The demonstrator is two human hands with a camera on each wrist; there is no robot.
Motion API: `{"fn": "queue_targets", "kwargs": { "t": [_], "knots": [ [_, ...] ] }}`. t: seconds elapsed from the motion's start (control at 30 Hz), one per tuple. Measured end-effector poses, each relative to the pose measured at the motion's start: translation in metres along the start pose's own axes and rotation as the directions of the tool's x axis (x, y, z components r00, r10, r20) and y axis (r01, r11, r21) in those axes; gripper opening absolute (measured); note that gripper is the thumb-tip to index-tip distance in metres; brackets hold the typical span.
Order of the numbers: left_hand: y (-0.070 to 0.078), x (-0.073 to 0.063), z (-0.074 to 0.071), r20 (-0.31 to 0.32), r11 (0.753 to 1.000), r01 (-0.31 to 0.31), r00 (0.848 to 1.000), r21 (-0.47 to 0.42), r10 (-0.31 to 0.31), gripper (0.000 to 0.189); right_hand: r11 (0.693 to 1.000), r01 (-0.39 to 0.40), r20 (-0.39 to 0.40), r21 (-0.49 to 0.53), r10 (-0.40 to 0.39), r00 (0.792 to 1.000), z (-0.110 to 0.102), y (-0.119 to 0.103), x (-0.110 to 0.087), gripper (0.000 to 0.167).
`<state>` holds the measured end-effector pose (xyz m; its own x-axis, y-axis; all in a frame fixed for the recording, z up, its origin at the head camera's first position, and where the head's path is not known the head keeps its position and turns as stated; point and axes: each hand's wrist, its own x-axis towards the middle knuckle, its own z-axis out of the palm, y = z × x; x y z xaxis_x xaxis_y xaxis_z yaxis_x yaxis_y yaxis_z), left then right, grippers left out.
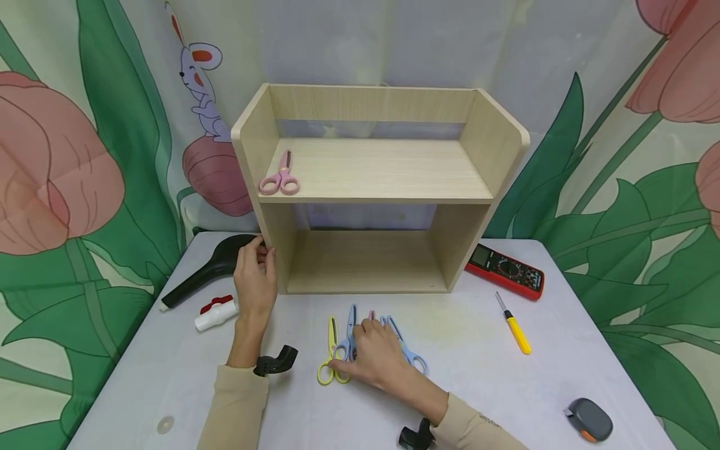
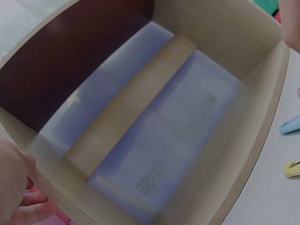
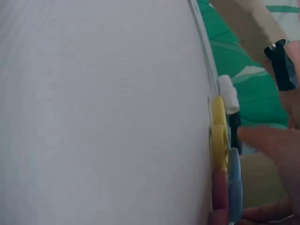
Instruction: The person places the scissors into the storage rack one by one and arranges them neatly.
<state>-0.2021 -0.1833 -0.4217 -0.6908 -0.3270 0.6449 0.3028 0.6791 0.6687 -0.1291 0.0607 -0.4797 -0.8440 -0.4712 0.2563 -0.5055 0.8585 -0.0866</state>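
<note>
My left hand (image 1: 256,278) touches the left side panel of a two-tier wooden shelf (image 1: 365,262); its fingers lie along the panel's outer face in the left wrist view. On the table in front of the shelf, my right hand (image 1: 378,353) reaches down over several scissors, thumb spread from the fingers. Yellow scissors (image 1: 332,340) and blue scissors (image 1: 351,331) lie by the thumb. Another blue pair (image 1: 417,359) lies beyond the fingers. A pink tip (image 1: 372,314) shows past the knuckles, the rest hidden. Pink scissors (image 1: 285,169) stand on the upper tier's left end.
Left of the shelf lie a black curved long-handled object (image 1: 222,259) and a white valve (image 1: 216,314) with a red handle. To the right are a red-and-black multimeter (image 1: 504,270), a yellow screwdriver (image 1: 516,331) and a grey tape measure (image 1: 589,419).
</note>
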Motion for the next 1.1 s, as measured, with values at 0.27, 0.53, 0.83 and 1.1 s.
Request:
{"fn": "queue_targets", "kwargs": {
  "t": [0.27,0.53,0.83,1.1],
  "knots": [
    [0.000,0.000,0.000,-0.011,1.000,-0.014,1.000,0.005,0.014,0.036,0.999,-0.044,-0.013,0.010,0.044,0.999,0.004,-0.004,0.001,0.064],
    [-0.001,-0.001,0.000,-0.006,1.000,-0.007,1.000,-0.003,0.007,0.034,0.991,-0.008,-0.082,0.131,0.019,0.996,-0.007,-0.004,0.004,0.050],
    [-0.002,0.000,0.001,-0.011,1.000,-0.012,1.000,-0.008,0.012,0.034,0.935,0.321,-0.487,0.150,-0.212,0.847,-0.068,-0.004,0.032,0.052],
    [-0.002,-0.001,0.001,-0.023,1.000,-0.023,0.999,-0.021,0.022,0.033,0.916,0.388,-0.639,0.099,-0.240,0.731,-0.134,-0.005,0.086,0.048]
  ]
}}
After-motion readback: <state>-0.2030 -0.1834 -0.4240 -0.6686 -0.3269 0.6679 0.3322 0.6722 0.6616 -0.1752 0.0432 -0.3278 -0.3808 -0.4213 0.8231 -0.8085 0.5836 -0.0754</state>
